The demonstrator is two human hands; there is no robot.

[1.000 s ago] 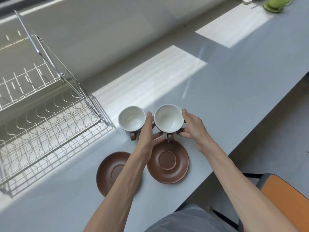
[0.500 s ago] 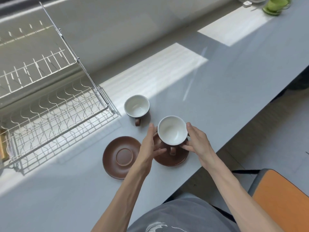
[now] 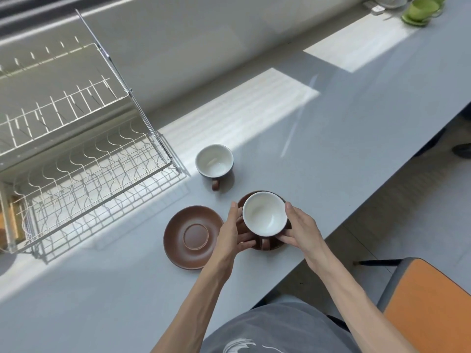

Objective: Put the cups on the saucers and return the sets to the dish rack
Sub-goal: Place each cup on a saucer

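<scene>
A brown cup with a white inside [image 3: 264,214] is over the right brown saucer [image 3: 244,200], which it mostly hides. My left hand [image 3: 233,231] holds the cup's left side and my right hand [image 3: 300,229] its right side, fingers under it near the saucer. I cannot tell whether the cup rests on the saucer or hovers just above. A second matching cup [image 3: 214,162] stands alone on the counter behind, handle toward me. An empty brown saucer [image 3: 192,236] lies left of my left hand. The wire dish rack [image 3: 84,174] stands at the far left.
The grey counter [image 3: 344,138] ends in an edge on the right, with floor below. An orange chair seat [image 3: 430,307] sits at the lower right. A green cup and saucer [image 3: 420,8] stand far back at the top right. A wall runs behind the rack.
Both hands carried the right cup from beside the other cup toward me, onto or just over the right saucer. The other cup stayed put. The camera view shifted.
</scene>
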